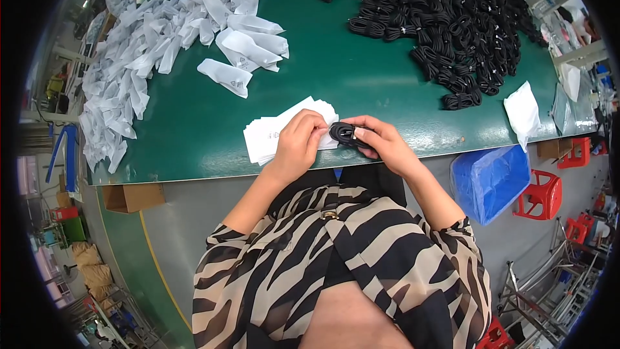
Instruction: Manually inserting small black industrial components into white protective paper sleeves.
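My right hand (389,145) is closed around a coiled black cable (341,133) at the table's near edge. My left hand (299,141) lies over a fanned stack of flat white bags (261,142), its thumb and fingers pinched at the edge of the top bag beside the cable's end. The exact pinch point is partly hidden by the fingers. Several filled white bags (226,77) rest farther off to the left, joining a large heap of filled bags (152,45). At the far right a big pile of coiled black cables (445,32) covers the table.
The green table (310,71) curves across in front of me. A white plastic bag (522,113) hangs over its right edge. Below stand a blue lined bin (487,181) and a red stool (541,195). A cardboard box (134,198) sits under the table's left side.
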